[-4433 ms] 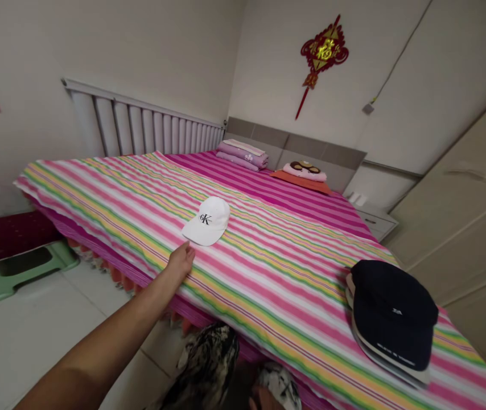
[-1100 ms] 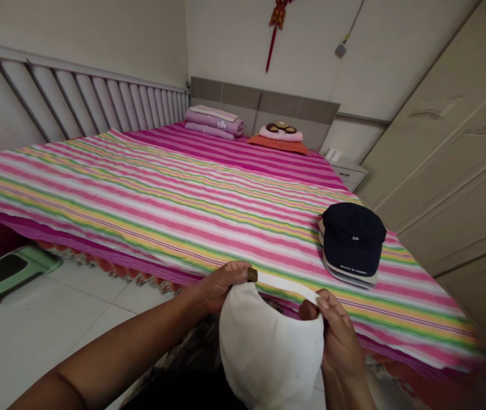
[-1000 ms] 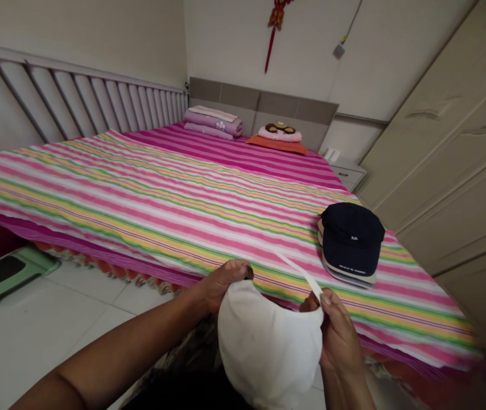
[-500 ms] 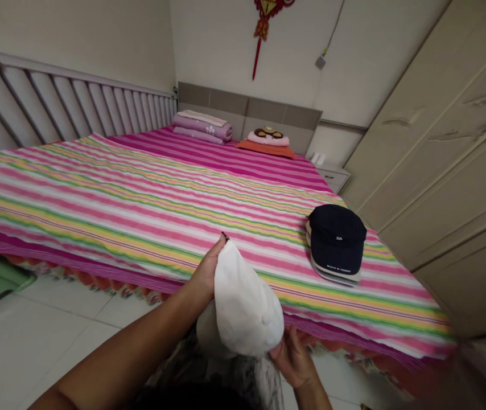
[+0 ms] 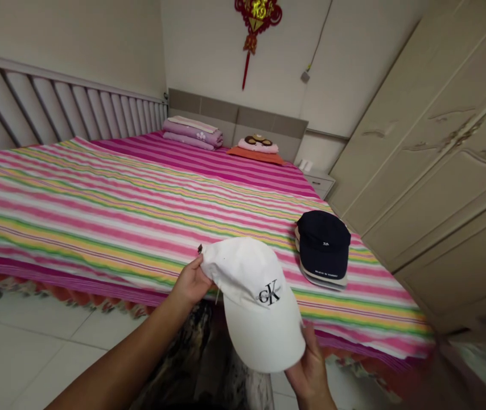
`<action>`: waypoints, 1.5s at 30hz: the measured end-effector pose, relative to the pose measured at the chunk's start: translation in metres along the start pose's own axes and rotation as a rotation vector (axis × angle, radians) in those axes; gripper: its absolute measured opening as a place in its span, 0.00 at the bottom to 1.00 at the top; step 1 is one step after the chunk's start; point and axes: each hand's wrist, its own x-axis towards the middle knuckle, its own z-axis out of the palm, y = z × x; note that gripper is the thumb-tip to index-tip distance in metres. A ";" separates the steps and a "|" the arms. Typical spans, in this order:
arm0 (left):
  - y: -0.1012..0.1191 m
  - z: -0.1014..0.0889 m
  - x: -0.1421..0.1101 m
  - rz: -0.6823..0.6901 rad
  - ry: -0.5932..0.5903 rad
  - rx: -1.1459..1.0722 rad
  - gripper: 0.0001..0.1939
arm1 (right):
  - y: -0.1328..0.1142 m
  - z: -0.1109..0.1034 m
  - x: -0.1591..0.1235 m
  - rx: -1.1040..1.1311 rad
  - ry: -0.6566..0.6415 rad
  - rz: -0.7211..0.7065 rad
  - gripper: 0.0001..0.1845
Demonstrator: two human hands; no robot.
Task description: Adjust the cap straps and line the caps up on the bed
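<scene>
Plainly, the white cap (image 5: 254, 304) was held up in front of the bed's near edge, its crown toward the far end and its brim sloping down toward the person, so that the dark letters on its front faced upward in full view. The left hand (image 5: 194, 279) was closed on the back rim, beside a small dark clasp (image 5: 200, 249), while the right hand (image 5: 310, 367) pinched the edge of the brim. Gripping the two ends, rather than the soft crown, probably kept the cap level and its shape unsquashed. Just beyond it to the right, a navy cap (image 5: 325, 245) sat on a striped sheet (image 5: 140, 210), stacked over paler brims (image 5: 326, 283); all pointed the same way, presumably because nested caps sit steadier like that. Farther off, folded lilac bedding (image 5: 192, 136) and an orange cushion (image 5: 255, 156) lay by the headboard (image 5: 268, 121), likely put there to leave the sheet free for spreading things out.
</scene>
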 end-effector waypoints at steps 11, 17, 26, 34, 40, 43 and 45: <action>-0.025 -0.082 0.001 -0.138 0.008 0.269 0.09 | -0.065 0.058 0.026 -0.365 -0.118 -0.208 0.34; -0.044 -0.123 0.000 -0.031 -0.169 0.556 0.15 | -0.171 0.106 0.079 -0.285 -0.074 -0.737 0.24; -0.050 -0.118 0.006 0.016 -0.160 0.633 0.21 | -0.180 0.017 0.137 -0.220 0.368 -0.513 0.09; -0.053 -0.117 0.009 0.030 -0.159 0.630 0.20 | -0.192 -0.005 0.142 -0.223 0.363 -0.485 0.09; -0.055 -0.120 0.013 0.025 -0.171 0.617 0.19 | -0.188 -0.025 0.139 -0.321 0.415 -0.481 0.05; -0.055 -0.119 0.012 0.010 -0.162 0.621 0.19 | -0.178 -0.043 0.137 -0.386 0.466 -0.475 0.05; -0.055 -0.119 0.011 0.000 -0.153 0.636 0.19 | -0.175 -0.052 0.134 -0.421 0.498 -0.489 0.07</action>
